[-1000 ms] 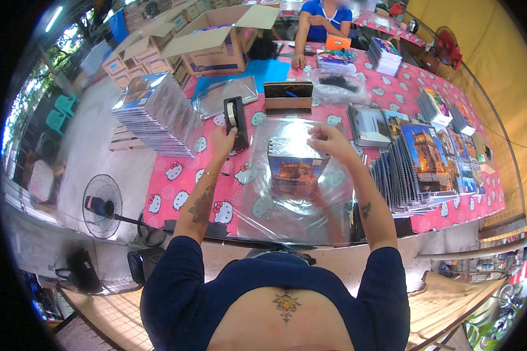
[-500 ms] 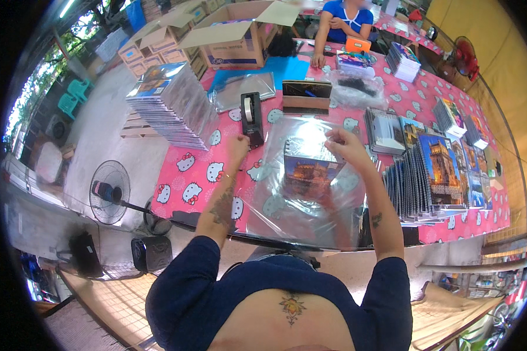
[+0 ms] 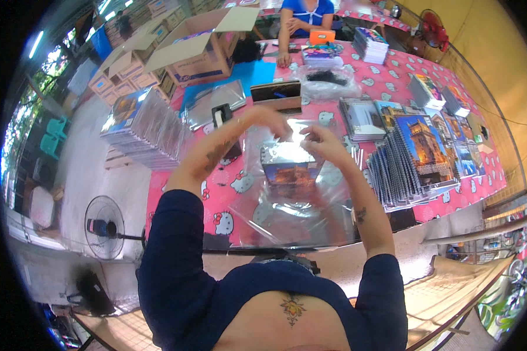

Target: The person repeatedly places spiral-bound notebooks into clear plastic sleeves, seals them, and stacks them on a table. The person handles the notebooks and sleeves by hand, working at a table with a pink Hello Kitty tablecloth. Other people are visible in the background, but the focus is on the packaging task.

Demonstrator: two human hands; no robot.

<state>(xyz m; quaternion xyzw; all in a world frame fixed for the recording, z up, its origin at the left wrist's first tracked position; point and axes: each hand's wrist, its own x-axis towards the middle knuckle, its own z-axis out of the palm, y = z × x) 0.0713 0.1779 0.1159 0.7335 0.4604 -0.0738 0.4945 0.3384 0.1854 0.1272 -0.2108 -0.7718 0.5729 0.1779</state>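
Observation:
A spiral-bound book [image 3: 291,175] with a lit-up stone building on its cover lies under a clear plastic sleeve [image 3: 275,219] in front of me. My left hand [image 3: 273,124] reaches across to the sleeve's far part, fingers bent together and pointing down; what they pinch, if anything, is too small to make out. Close on its right, my right hand [image 3: 325,144] pinches the plastic near the book's far edge, where glare hides detail. Behind my left forearm stands a black tape dispenser [image 3: 221,114], partly covered.
A tall stack of wrapped books [image 3: 139,128] stands at left, and spiral-bound books [image 3: 401,167] lean at right. An open cardboard box [image 3: 277,96] sits beyond my hands, near a plastic bag [image 3: 328,88]. Across the table sits a person in blue [image 3: 307,20]. A fan [image 3: 104,227] stands at lower left.
My left hand has left the tape dispenser and come rightward to the sleeve's far part. My right hand has shifted slightly left. The view has turned, sliding the scene leftward.

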